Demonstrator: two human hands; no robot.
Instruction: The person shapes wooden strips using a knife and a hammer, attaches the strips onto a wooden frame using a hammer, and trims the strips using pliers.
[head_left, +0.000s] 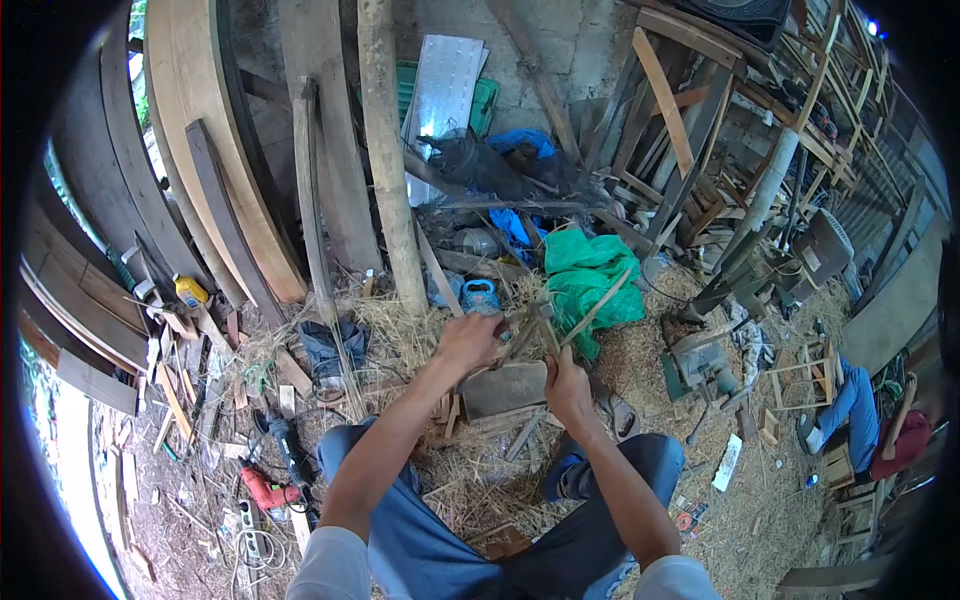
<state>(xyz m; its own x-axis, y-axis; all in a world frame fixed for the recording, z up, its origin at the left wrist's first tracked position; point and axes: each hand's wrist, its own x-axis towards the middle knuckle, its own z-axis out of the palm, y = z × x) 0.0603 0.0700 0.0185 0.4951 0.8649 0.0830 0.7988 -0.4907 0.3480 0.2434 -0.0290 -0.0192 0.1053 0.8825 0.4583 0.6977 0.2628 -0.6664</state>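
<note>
— Sticks [590, 312], thin ones, meet in a small frame between both hands; nothing about it looks finished.
— Who holds what?
— Left hand [470, 340] is closed round the frame's near end, right hand [565, 385] is wrapped on a stick just below it.
— And under the grip?
— A flat board [505, 388] on the straw floor [480, 480]. Left of the grip lies a red drill [265, 490]; beyond it a green sheet [585, 275], planks, stacked chairs.

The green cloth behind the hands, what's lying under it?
The green cloth lies bunched on straw and sawdust, with blue plastic just behind. Whatever sits beneath its folds is covered and cannot be seen.
</note>
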